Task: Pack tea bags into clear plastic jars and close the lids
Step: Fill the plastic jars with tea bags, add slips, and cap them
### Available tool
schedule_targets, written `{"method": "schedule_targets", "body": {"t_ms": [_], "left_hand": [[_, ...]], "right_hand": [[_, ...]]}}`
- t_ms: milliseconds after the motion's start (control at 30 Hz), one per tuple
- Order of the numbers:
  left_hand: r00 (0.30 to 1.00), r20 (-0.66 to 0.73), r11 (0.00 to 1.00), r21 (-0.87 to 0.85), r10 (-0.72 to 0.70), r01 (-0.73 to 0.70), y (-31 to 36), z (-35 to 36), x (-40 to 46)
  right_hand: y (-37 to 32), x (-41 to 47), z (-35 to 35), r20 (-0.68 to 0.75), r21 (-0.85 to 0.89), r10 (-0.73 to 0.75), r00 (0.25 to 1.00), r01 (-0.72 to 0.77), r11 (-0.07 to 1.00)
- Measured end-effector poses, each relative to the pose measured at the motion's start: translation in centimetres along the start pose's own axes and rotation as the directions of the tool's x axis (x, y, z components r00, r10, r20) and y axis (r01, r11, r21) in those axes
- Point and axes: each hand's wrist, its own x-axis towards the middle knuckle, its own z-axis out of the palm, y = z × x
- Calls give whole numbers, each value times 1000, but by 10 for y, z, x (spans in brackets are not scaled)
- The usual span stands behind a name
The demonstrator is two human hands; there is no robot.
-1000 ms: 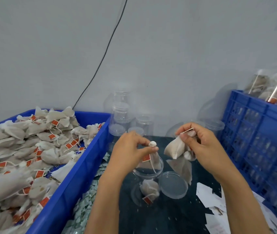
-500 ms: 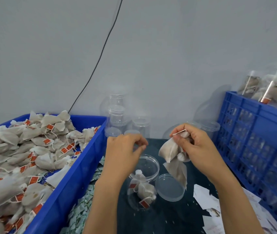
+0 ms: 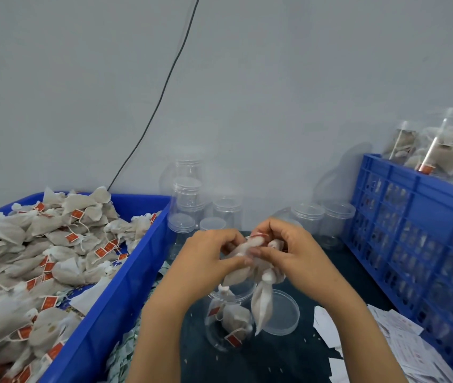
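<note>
1. Both hands meet over the middle of the dark surface point(image 3: 289, 357), right above the open jar point(image 3: 228, 322). The left hand point(image 3: 206, 261) pinches a tea bag between thumb and fingers; the right hand point(image 3: 291, 250) curls round a bunch of tea bags point(image 3: 247, 252).
2. The bags are pale, off-white pouches, crumpled and knotted at the neck. One long bag point(image 3: 262, 305) dangles from the bunch, hanging in front of the jar's rim.
3. The jar is clear plastic, upright, lid off, with a few bags and red tags already at its bottom.
4. Its clear lid point(image 3: 282, 313) lies flat just to the right of the jar, touching or nearly touching it; I can't tell which.
5. At the left edge, a blue bin point(image 3: 115, 294) is heaped with tea bags carrying red tags.
6. Along the far edge by the wall, empty jars point(image 3: 189, 200) stand stacked and side by side.
7. At the right edge, a blue crate point(image 3: 413, 230) carries filled jars point(image 3: 446, 150) on top.
8. White paper slips point(image 3: 385, 333) are scattered at the near right corner.
</note>
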Motion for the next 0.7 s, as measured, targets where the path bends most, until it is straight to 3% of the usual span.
{"method": "schedule_targets", "body": {"t_ms": [300, 467, 700], "left_hand": [[974, -192, 970, 185, -122, 158, -9, 0, 0], [967, 64, 868, 457, -246, 191, -11, 4, 1], [942, 155, 875, 440, -297, 203, -5, 7, 5]], "right_hand": [[8, 0, -13, -143, -10, 18, 990, -20, 1000], [8, 0, -17, -206, 38, 29, 978, -21, 999], [8, -1, -20, -209, 59, 16, 978, -4, 998]]}}
